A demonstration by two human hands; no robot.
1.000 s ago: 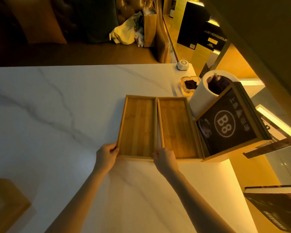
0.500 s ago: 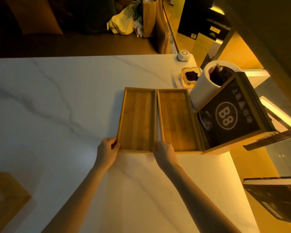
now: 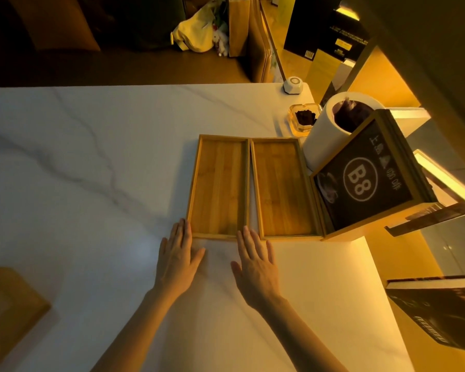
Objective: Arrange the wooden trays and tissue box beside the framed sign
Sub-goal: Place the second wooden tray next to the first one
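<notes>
Two wooden trays side by side on a white marble table [image 3: 91,162], long sides touching or nearly so: left tray [image 3: 218,186] and right tray [image 3: 282,187], both empty, short ends pointing near and far; right tray's right edge just beside the framed sign [image 3: 365,181], a dark panel marked "B8" in a wooden frame, tilted and standing at the table's right edge; white cylindrical container [image 3: 333,127] with a dark interior just beyond the sign, at the far right corner of the right tray; glass ashtray [image 3: 304,120] with dark contents farther still, and a small white device [image 3: 293,86] near the table's far right corner; left hand [image 3: 176,259] flat on the table, fingers spread and extended, fingertips [image 3: 183,225] at the left tray's near left corner; right hand [image 3: 255,264] likewise flat and unclenched, fingertips at the near edge where the two trays meet; neither hand clamped on anything; wooden object [image 3: 8,312] partly visible at the near left edge.
</notes>
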